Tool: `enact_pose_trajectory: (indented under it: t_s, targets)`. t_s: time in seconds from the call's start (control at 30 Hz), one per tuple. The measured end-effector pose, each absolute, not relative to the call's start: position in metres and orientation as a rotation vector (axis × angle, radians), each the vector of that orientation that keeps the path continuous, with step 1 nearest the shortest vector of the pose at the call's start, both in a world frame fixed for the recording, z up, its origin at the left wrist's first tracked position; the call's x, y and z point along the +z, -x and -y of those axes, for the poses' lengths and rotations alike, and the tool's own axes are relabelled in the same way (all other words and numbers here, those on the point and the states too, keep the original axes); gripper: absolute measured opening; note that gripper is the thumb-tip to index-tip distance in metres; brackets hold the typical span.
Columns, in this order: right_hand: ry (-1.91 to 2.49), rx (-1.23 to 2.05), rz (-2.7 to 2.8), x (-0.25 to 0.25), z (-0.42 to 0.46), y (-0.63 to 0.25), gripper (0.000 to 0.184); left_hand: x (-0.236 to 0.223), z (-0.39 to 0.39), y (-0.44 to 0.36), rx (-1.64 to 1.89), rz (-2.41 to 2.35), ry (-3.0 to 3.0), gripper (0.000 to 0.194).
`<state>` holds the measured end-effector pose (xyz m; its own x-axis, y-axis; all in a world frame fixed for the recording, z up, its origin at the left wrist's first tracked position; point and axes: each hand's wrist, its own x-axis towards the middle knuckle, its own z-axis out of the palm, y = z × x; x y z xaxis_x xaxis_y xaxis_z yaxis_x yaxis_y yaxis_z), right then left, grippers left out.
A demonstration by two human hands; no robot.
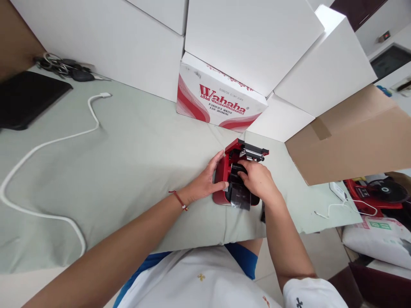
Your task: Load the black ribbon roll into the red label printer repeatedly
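A small red machine [220,197], which looks like a label printer, sits on the table with its lid [252,149] raised. My left hand [205,182] grips its left side, the thumb over the front rim and the fingers along the outer wall. Inside the body is a glossy black roll [236,171]. My right hand [257,177] reaches in from the right, with thumb and forefinger closed on that roll; its other fingers are partly hidden. A dark, shiny strip of film [240,197] hangs over the machine's front edge.
Behind the machine stand a Wahaha water carton [221,100] and stacked white boxes [122,47]. A white cable [61,137], keys [69,68] and a black flat device [32,98] lie at left. A cardboard box [353,132] stands at right, near a thin white cord [330,207].
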<state>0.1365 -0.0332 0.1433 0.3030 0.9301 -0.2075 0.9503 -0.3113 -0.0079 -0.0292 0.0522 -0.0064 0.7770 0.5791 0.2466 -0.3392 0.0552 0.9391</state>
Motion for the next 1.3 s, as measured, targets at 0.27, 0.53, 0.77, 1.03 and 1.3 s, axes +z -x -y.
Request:
enact_pose_trajectory:
  t_s: [0.27, 0.53, 0.77, 1.03, 1.3]
  targets:
    - [-2.495, -0.224, -1.766, 0.131, 0.03, -0.137, 0.049, -0.007, -0.053, 0.031, 0.704, -0.243, -1.367, 0.113]
    - [-2.604, -0.255, -1.825, 0.13, 0.042, -0.137, 0.036, -0.002, -0.051, 0.034, 0.679, -0.26, -1.331, 0.112]
    - [-2.604, -0.214, -2.398, 0.14, 0.084, -0.137, 0.028, -0.004, -0.051, 0.033, 0.662, -0.276, -1.328, 0.117]
    - [-2.33, 0.074, -2.85, 0.098, 0.163, -0.113, 0.059, 0.027, -0.05, 0.038, 0.795, -0.386, -1.553, 0.118]
    - [-2.518, 0.243, -2.716, 0.069, 0.171, -0.096, 0.075, 0.095, -0.078, 0.001, 0.912, -0.426, -1.727, 0.059]
